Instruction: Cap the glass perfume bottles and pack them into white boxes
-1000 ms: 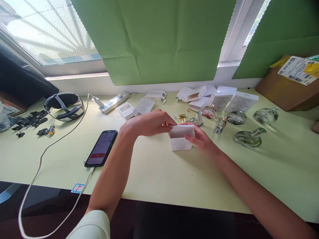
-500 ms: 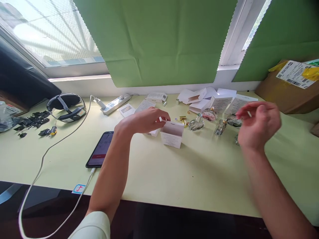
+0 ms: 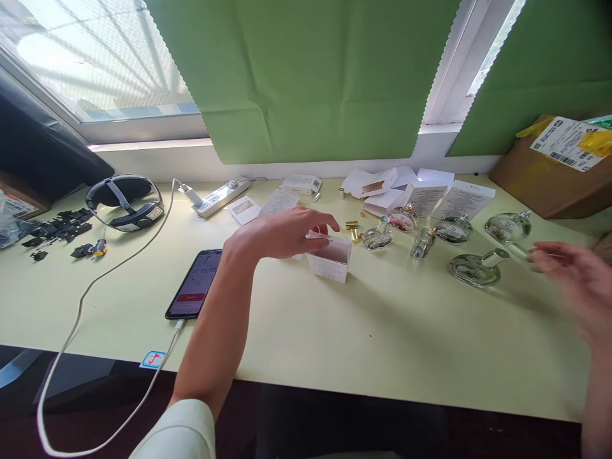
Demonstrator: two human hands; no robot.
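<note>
My left hand [image 3: 291, 233] is at a small white carton [image 3: 329, 266] standing with its top open. The thumb and fingers are on the rim at its left side, with the index finger raised over the opening. My right hand [image 3: 576, 280] is smeared by motion at the right. Its fingertips reach a clear, glassy thing [image 3: 523, 254], too blurred to name. Near it are a round glass perfume bottle [image 3: 507, 227] and another perfume bottle with a silver cap [image 3: 475, 270]. More bottles stand or lie to the left, among them a slim bottle [image 3: 423, 243] and one with pink inside [image 3: 403, 219].
Opened white cartons [image 3: 425, 197] lie at the back, and gold caps [image 3: 354, 231] near the bottles. A phone [image 3: 195, 284] on a white cable, a power strip [image 3: 222, 199], a headband device [image 3: 127, 204] and black parts [image 3: 60, 228] are at left. A cardboard box [image 3: 554, 172] stands back right.
My right hand has swept right and down, uncovering bottles that were behind it. My left hand stays at the carton, its index finger now lifted and stretched out.
</note>
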